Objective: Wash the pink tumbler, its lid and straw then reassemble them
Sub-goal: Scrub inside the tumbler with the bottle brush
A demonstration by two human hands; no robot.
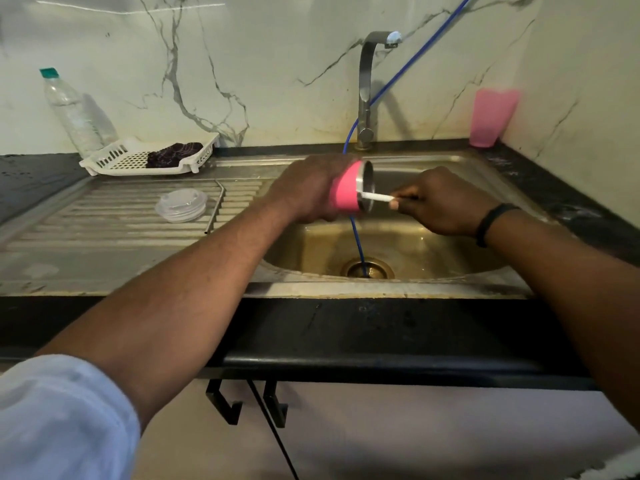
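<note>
Far left, on the counter: a clear bottle (pixel 74 114) leans by a white tray (pixel 138 157) with a dark cloth (pixel 173 154) in it.

Drainboard (pixel 104 220): lid (pixel 181 205) lies flat and straw (pixel 216 209) lies just beside it on the right. Both are well apart from the hands; whether they are washed cannot be told.

Over the sink (pixel 450 244): left hand (pixel 308 188) is wrapped round the body of the tumbler (pixel 348 190), fingers curled and clamped on it. The tumbler lies on its side, mouth turned right. Right hand (pixel 440 202) pinches a thin white brush handle (pixel 377 197) between thumb and fingers; its far end goes into the tumbler's mouth. The brush head is hidden inside.

Behind: tap (pixel 367 91), no water seen running. A blue hose (pixel 356 237) runs down past the tumbler into the drain. Far right: a pink cup (pixel 491 116) in the corner, not part of the task.

Judgement: the step in hand is scrubbing the tumbler's inside; the task looks early, with rinsing and reassembly left.

To do it well:
- keep the tumbler over the sink so drips fall in;
- turn the tumbler in the left hand while the brush strokes, so that the whole wall is reached;
- push the brush to the bottom, where residue collects;
- hold the handle firmly, since a wet thin handle may slip.
</note>
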